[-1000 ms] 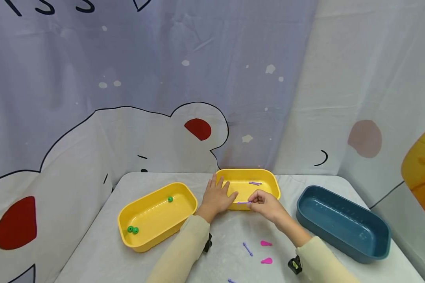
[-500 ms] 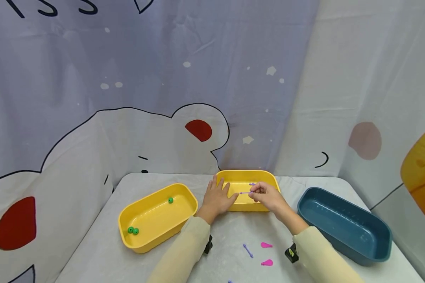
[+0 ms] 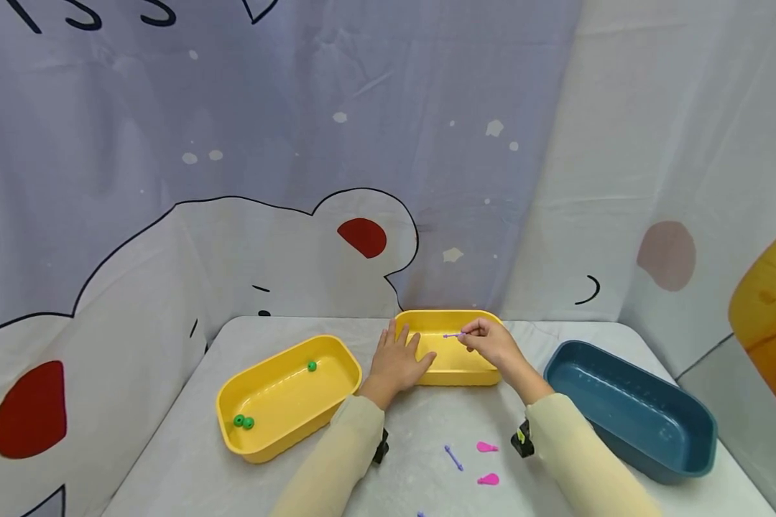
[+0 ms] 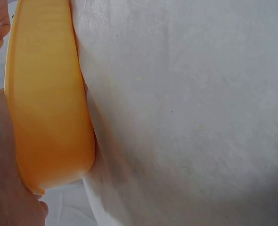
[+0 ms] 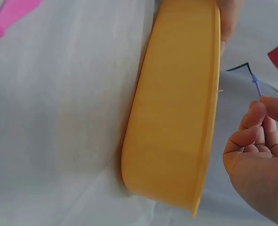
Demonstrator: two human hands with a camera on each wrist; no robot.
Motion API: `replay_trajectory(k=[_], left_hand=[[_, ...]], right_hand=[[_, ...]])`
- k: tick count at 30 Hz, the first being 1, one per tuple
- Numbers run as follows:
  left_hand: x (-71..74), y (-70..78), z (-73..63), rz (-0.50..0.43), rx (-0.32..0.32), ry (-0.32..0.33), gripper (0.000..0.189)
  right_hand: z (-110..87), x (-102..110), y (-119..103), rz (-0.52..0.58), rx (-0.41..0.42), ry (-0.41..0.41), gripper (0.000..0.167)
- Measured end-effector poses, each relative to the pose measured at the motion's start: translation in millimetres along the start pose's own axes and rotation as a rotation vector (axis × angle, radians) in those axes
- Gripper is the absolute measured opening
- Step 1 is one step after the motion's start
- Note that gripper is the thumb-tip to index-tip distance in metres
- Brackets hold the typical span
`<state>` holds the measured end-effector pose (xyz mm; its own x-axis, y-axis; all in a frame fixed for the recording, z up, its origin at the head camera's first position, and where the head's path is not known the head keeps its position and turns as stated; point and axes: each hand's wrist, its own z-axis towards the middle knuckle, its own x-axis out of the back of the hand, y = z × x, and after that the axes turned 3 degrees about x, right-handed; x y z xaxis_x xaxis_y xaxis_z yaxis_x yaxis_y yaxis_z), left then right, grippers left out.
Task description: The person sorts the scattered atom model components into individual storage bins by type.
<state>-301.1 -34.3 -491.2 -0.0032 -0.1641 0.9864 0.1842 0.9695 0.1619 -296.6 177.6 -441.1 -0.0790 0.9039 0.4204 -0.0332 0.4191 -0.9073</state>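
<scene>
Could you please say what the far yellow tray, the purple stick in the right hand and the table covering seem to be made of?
Yellow tray: probably smooth moulded plastic, given its rounded corners and lip.
Purple stick: likely plastic, from its even colour; finish too small to judge.
Table covering: perhaps matte cloth, faintly creased.

Purple stick [image 3: 451,335] over yellow tray [image 3: 459,377]

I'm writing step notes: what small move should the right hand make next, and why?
The right hand should probably lower the thin purple stick slightly and loosen its grip: the stick is pinched above the far shiny yellow rectangular tray, with the left hand spread at that tray's left end.
</scene>
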Motion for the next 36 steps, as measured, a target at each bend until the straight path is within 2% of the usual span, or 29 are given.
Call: replay_trajectory(k=[7, 11, 27, 36], left_hand=[[-1.4, -0.2, 1.3, 0.001, -0.005, 0.007, 0.077], [-0.8, -0.2, 0.5, 0.004, 0.007, -0.001, 0.077], [0.2, 0.6, 1.7, -0.008, 0.002, -0.008, 0.076], [-0.3, -0.5, 2.2, 0.005, -0.004, 0.004, 0.076]], right_hand=[[10.5, 0, 4, 0.082, -0.036, 0.022, 0.023], [15.6, 0, 4, 0.105, -0.030, 0.035, 0.021], [36.8, -2, 12, 0.125, -0.081, 0.091, 0.023], [35.5, 2, 9, 0.127, -0.062, 0.076, 0.023]])
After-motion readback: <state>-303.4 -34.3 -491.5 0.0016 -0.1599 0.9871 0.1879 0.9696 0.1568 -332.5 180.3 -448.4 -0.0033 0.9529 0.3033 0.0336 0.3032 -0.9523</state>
